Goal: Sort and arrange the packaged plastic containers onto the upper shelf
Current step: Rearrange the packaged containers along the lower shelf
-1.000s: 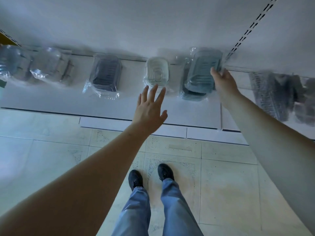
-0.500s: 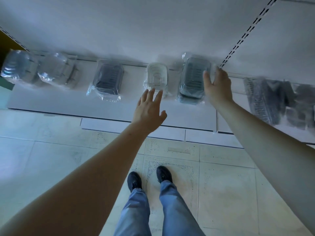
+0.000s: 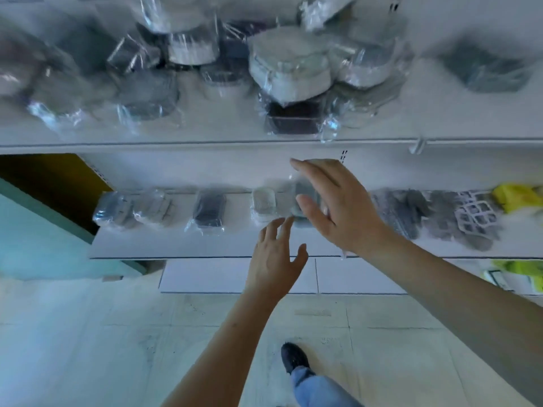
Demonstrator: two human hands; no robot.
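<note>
The right hand (image 3: 338, 207) is spread open over the wrapped grey plastic container (image 3: 305, 201), holding nothing; the left hand (image 3: 274, 259) is also open and empty. Both should grip its sides firmly, since the film looks slippery.

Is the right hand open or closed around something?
Open: the right hand has fingers spread and relaxed, in front of the grey wrapped container, gripping nothing.

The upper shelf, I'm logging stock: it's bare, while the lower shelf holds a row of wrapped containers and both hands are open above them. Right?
Not quite. The head view shows the upper shelf crowded with wrapped containers. The rest stands: a row of wrapped containers sits on the lower shelf, and the left hand and right hand are open above it.
</note>
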